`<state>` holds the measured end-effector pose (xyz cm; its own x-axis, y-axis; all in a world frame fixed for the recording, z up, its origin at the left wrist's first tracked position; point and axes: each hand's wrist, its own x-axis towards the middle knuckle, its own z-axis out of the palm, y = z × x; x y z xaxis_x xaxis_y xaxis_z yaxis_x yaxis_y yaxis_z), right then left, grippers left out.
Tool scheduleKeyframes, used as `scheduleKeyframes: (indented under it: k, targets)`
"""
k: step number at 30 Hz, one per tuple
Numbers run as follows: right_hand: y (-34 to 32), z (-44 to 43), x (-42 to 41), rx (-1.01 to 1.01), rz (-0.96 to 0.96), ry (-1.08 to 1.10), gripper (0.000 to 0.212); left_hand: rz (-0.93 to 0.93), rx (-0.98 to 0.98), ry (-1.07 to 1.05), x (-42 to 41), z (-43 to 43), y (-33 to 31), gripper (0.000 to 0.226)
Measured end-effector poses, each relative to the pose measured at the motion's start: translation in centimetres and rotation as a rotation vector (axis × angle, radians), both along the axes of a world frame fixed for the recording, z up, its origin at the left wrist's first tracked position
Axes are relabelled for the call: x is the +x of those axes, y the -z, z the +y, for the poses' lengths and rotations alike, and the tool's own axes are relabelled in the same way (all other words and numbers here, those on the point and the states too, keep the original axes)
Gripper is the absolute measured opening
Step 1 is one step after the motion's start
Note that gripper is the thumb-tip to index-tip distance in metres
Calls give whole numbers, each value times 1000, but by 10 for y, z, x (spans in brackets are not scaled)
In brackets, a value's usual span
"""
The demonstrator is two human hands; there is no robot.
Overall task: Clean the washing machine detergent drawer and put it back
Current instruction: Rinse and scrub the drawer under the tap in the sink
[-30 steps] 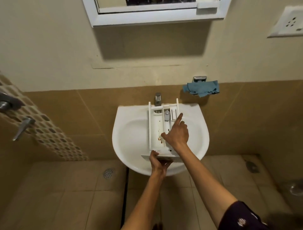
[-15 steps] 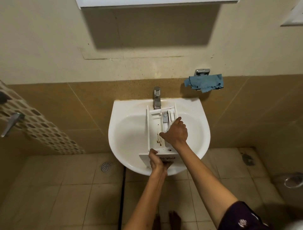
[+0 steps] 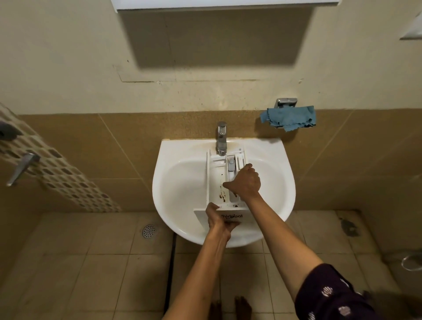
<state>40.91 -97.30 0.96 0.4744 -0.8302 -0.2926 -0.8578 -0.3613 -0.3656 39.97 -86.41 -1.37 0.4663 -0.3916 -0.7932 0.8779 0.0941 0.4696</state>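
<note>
Right hand now fisted inside drawer, left hand still gripping front

A blue cloth hangs on the wall beside the tap.

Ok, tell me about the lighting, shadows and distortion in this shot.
Head view: dim, warm light from above; the cabinet throws a hard dark shadow on the wall beneath it. The white sink is the brightest area, without harsh glare. Wide-angle distortion bends the tile lines and stretches both arms at the edges. The drawer stains and logo read sharply; the tap handle at far left looks soft.
</note>
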Motion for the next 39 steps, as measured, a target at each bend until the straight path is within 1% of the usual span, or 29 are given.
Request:
scheduleKeyframes:
  k: [4,8,10,15,17,23,27,29,31,33,34,36,39]
  targets:
    - [7,-6,6,-17,-43,12,108,-12,-19,22,8,-3,3,34]
    - [20,-10,12,42,-105,46,108,-66,-10,15,15,-5,13,42]
    - [27,-10,13,55,-131,56,107,-71,-27,3,18,-4,19,41]
    - [36,-14,17,18,-166,72,106,-29,-156,-20,23,-2,30,33]
    - [40,-16,18,5,-172,73,106,-3,-179,-26,25,-3,33,29]
    - [47,-17,20,8,-217,86,108,7,-176,-8,33,-5,46,29]
    - [51,-17,19,-6,-239,92,108,55,-172,-1,39,-3,49,28]
    - [53,-17,18,-6,-264,97,107,72,-169,43,43,1,50,27]
    - [55,-16,17,-15,-292,99,105,52,-109,161,49,6,48,23]
    - [57,-18,17,-15,-309,96,105,7,1,332,61,9,42,15]
    - [58,-20,17,-11,-313,89,105,-19,61,383,68,12,41,13]
    - [60,-24,18,-5,-321,75,104,-83,141,377,82,16,39,16]
    - [62,-26,19,-8,-328,74,104,-170,199,375,93,21,38,34]
